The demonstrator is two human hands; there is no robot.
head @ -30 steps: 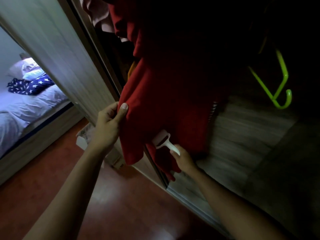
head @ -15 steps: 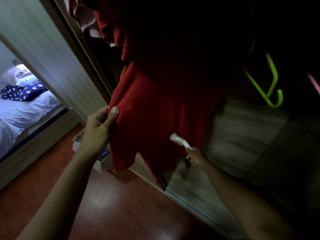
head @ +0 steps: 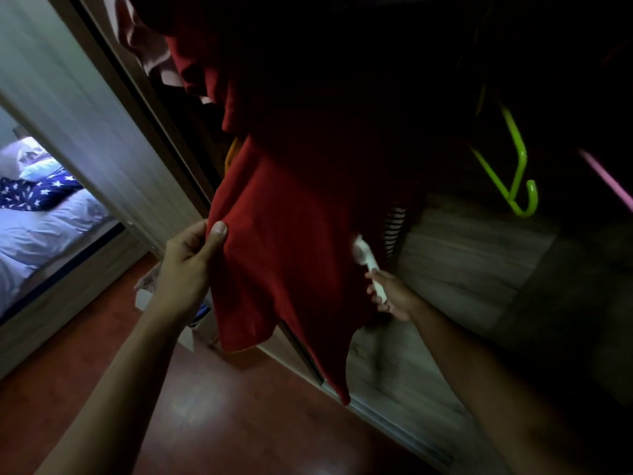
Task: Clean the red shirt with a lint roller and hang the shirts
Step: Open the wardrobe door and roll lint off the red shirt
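The red shirt (head: 291,241) hangs in the dark open wardrobe, its hem falling to a point near the floor. My left hand (head: 190,260) pinches the shirt's left edge, thumb on the front of the cloth, and holds it taut. My right hand (head: 390,296) grips the white handle of the lint roller (head: 368,265). The roller's head lies against the shirt's right side, beside a striped garment (head: 394,231) that peeks out behind it.
A lime green hanger (head: 513,180) and a pink one (head: 609,180) hang to the right in the wardrobe. A pale pink garment (head: 144,46) hangs at the top left. The sliding door frame (head: 130,97) runs diagonally. A box (head: 147,296) sits on the red-brown floor; a bed (head: 44,221) shows at left.
My right hand carried the lint roller off the shirt's lower part, then back up against its right side. My left hand kept its pinch on the edge.
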